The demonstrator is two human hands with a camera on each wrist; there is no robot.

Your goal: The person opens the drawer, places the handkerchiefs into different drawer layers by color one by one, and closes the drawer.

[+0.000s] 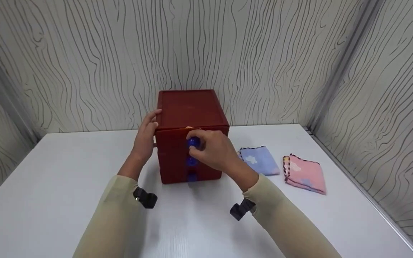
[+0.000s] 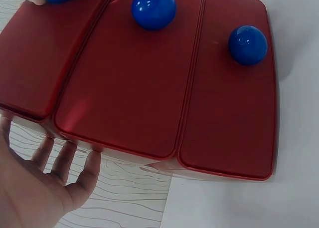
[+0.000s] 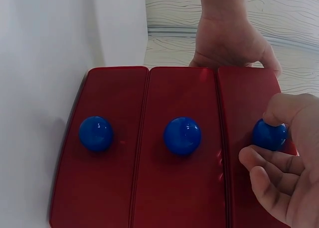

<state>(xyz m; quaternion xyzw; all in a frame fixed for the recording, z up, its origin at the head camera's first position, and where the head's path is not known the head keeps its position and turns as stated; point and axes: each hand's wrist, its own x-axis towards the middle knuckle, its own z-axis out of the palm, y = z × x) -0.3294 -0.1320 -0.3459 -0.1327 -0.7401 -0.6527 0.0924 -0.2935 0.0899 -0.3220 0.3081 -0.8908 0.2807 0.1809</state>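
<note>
A dark red box (image 1: 190,107) with three stacked drawers stands at the back of the white table, each drawer front bearing a round blue knob. My right hand (image 1: 216,148) pinches the top drawer's blue knob (image 3: 269,134) between thumb and fingers. Against the box's left side rests my left hand (image 1: 145,139), its fingers fairly straight along the wall and nothing in its grip. The middle knob (image 3: 182,136) and the bottom knob (image 3: 95,133) are untouched. A bit of something orange (image 1: 188,127) shows at the top drawer's upper edge; what it is cannot be made out.
Right of the box lie a folded blue cloth (image 1: 260,161) and a folded pink cloth (image 1: 305,173), both with dark-striped edging. Wood-patterned panels (image 1: 120,64) rise behind the table (image 1: 66,200) and along its sides.
</note>
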